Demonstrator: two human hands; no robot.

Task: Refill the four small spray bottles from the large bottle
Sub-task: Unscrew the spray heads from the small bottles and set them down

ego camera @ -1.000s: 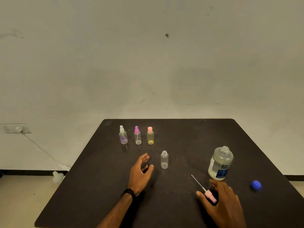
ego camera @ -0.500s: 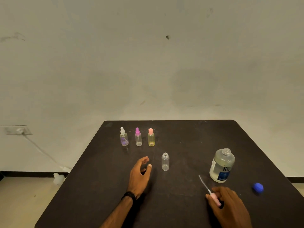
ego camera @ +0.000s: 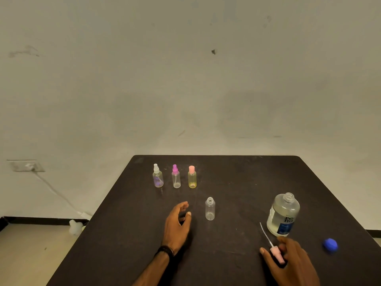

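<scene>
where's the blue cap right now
In the head view the blue cap lies on the black table near its right edge, right of the right hand and the large bottle.

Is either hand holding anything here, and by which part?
The right hand pinches the pink spray head by its cap end, tube pointing away. The left hand holds nothing.

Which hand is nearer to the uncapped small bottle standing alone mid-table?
Left. The left hand rests open on the table just to the left of the uncapped small bottle, not touching it. The right hand is farther off, nearer the person, holding the pink spray head.
</scene>
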